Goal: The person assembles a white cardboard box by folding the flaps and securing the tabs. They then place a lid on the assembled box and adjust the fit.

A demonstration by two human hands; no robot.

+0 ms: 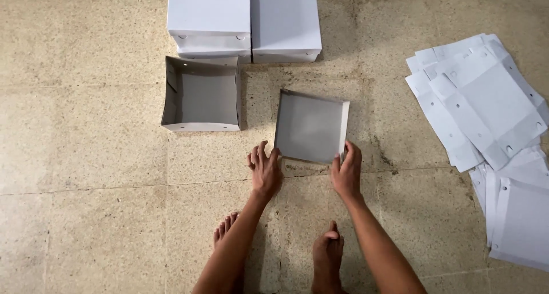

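Floor: speckled beige stone floor (86,157), with bare feet showing below the forearms.
Tray: shallow white cardboard tray (311,125) lies flat between both hands, its near edge at the fingertips.
Left hand (265,169): fingers spread, touching the near-left corner.
Right hand (346,171): fingers closed on the near-right corner.
Doing it well: I judge even pressure at both corners keeps the walls square.
Beyond the fingers: open box (201,94), two closed boxes (246,22).
Right of the fingers: flat blanks (492,128).
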